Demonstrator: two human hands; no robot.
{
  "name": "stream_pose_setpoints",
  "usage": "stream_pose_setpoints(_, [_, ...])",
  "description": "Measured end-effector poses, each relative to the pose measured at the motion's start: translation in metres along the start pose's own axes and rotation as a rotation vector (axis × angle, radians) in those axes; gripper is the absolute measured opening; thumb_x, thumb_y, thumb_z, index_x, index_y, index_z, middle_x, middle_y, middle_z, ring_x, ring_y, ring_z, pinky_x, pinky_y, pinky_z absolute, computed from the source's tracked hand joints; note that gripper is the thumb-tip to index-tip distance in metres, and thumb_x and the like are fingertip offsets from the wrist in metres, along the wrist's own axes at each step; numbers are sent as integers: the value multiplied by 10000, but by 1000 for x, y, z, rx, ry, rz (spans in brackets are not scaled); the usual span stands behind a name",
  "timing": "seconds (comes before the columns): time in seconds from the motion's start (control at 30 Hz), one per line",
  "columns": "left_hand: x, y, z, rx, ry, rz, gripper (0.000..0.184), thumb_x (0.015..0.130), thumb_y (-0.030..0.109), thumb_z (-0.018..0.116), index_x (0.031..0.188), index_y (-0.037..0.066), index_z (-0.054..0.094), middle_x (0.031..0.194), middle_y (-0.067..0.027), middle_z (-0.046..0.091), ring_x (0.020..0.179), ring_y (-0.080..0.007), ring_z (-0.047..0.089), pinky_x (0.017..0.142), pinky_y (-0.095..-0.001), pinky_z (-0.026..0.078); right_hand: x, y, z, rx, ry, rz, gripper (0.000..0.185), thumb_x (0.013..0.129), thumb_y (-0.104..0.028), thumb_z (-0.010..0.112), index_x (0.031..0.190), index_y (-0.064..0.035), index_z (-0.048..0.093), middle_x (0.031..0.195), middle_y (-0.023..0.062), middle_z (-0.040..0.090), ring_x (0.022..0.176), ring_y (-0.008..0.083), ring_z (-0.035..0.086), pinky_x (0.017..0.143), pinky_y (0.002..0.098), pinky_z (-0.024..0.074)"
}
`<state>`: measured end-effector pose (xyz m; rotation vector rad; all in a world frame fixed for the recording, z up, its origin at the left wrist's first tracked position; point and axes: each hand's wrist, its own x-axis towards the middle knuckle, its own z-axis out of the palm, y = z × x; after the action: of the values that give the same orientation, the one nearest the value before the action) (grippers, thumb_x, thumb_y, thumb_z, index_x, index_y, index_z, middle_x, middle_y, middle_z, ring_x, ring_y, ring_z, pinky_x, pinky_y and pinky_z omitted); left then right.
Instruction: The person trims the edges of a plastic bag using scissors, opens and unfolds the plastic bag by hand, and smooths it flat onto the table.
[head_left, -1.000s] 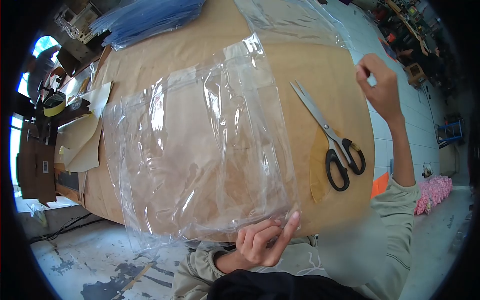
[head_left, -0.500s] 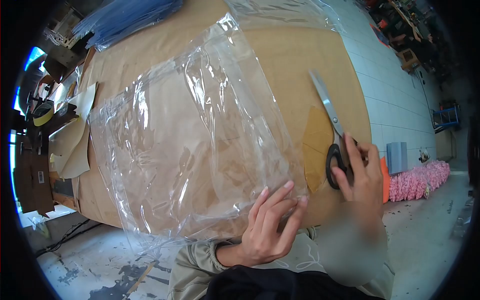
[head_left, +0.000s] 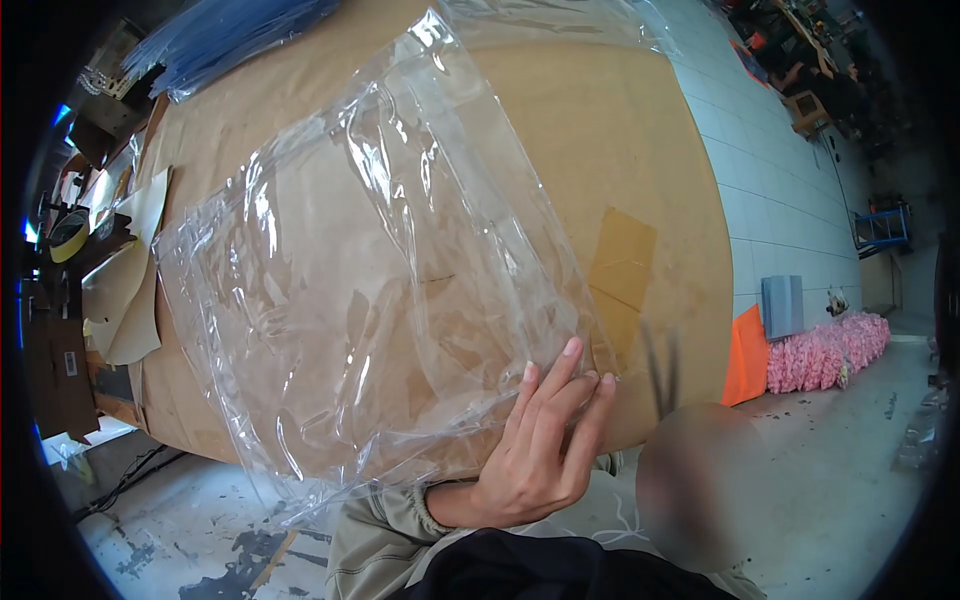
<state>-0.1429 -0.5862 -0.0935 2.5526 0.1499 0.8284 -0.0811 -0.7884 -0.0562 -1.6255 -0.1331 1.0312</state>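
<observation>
Right hand (head_left: pixel 692 488) lost in round blur; scissors (head_left: pixel 655 375) smeared, handles hidden. Blue sheets (head_left: pixel 230 42), far clear plastic (head_left: pixel 560 20) cut by top edge.

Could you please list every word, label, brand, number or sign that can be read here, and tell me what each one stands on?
There is no readable text in this view.
Small white label on the brown box at the far left: too small to read.
Clear plastic: no lettering that I can make out.
</observation>
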Motion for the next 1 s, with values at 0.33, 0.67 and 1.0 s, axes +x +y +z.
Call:
stream_pose_setpoints(0.33, [0,-1,4,34,30,-5,258,730,-20,568,968,28,657,1078,-163,651,1049,-321,632,834,-424,526,9,-3,7,-364,50,-26,344,678,-149,813,920,-30,598,601,-22,534,548,32,493,499,191,436])
stream_pose_setpoints(0.67, [4,0,1,36,8,-16,201,773,-9,541,933,37,653,1093,-168,659,1049,-274,640,878,-364,490,10,1,7,-370,77,-75,358,665,-116,825,938,-13,617,649,12,597,566,43,548,509,203,472])
stream_pose_setpoints(1.0, [4,1,1,35,3,-19,181,788,-10,543,930,32,648,1062,-143,676,1037,-249,647,891,-348,477,10,6,5,-372,77,-83,353,667,-133,833,923,-12,623,636,8,592,561,44,551,502,201,461])
